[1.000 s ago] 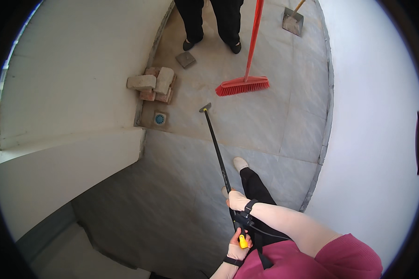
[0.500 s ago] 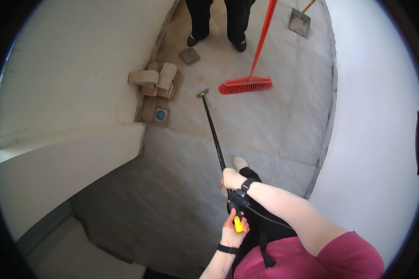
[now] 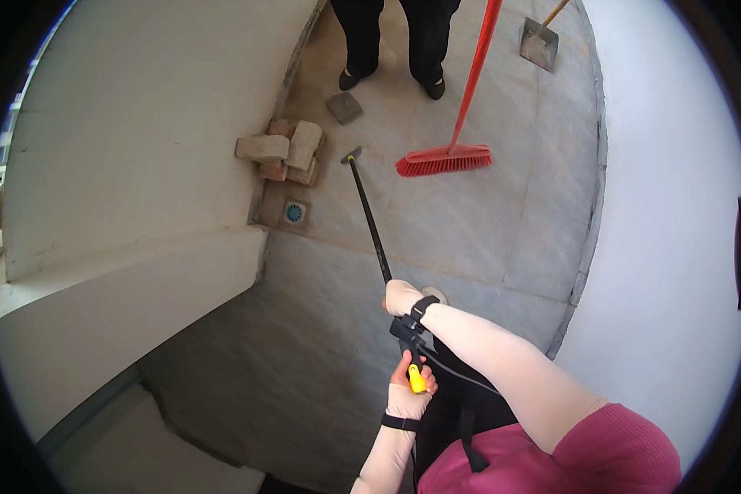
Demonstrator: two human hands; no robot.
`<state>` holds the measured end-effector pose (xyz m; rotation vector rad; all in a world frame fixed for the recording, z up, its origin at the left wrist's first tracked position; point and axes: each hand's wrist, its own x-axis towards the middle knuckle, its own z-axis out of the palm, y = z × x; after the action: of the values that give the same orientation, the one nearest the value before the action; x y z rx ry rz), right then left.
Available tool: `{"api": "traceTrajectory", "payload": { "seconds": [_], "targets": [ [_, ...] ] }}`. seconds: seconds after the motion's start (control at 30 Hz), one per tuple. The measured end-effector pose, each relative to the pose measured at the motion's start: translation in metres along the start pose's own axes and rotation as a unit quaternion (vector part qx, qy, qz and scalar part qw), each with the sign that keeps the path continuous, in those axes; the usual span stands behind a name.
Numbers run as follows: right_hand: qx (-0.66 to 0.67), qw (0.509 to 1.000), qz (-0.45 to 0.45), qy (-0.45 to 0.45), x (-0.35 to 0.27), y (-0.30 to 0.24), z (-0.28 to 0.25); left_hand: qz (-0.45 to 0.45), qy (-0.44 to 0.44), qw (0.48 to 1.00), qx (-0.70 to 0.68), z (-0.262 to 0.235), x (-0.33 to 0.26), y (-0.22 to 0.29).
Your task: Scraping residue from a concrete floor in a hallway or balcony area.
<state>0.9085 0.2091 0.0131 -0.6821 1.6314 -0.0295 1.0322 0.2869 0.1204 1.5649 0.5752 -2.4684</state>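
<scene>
Fingers (image 3: 429,379) of the left hand (image 3: 408,397) are curled around the yellow-ended grip of a long-handled scraper (image 3: 369,220); its pole is clasped by the right hand (image 3: 403,297), its head placed left of upper centre. Pale debris (image 3: 537,53) is held in a dustpan (image 3: 553,39), upper right. Bricks (image 3: 304,146) are piled upper left, near a drain (image 3: 295,212); between scraper and dustpan a red broom (image 3: 446,160) is stood.

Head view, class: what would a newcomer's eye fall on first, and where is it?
Probably the red broom, upper part of the picture, just right of centre. Next, the black pole near the middle, gripped by the left hand at its yellow-tipped end and the right hand farther up. Left of the pole's far end, bricks lie piled beside the wall.
</scene>
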Motion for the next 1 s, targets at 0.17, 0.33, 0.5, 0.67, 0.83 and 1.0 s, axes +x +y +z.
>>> {"api": "traceTrajectory", "payload": {
  "seconds": [0.17,0.33,0.5,0.67,0.83,1.0],
  "targets": [
    [-0.019,0.999,-0.024,0.013,-0.012,0.016,0.022,-0.011,0.004,1.000,-0.027,-0.015,-0.007,-0.020],
    [-0.055,0.998,-0.013,-0.001,-0.013,0.023,0.010,-0.011,0.020,1.000,-0.015,-0.005,0.001,-0.033],
    [-0.004,0.999,0.051,0.001,-0.012,-0.004,-0.022,0.010,0.004,1.000,-0.022,0.005,0.017,-0.018],
    [-0.069,0.997,-0.040,0.026,-0.027,0.044,0.011,-0.039,0.000,0.999,-0.032,-0.008,0.002,-0.052],
    [-0.031,0.999,0.023,0.007,-0.012,0.018,-0.031,0.007,-0.012,0.999,-0.029,0.020,0.027,-0.035],
    [-0.091,0.995,-0.021,0.026,-0.020,0.047,-0.003,-0.009,0.020,1.000,-0.015,0.012,0.014,-0.060]
  ]
}}
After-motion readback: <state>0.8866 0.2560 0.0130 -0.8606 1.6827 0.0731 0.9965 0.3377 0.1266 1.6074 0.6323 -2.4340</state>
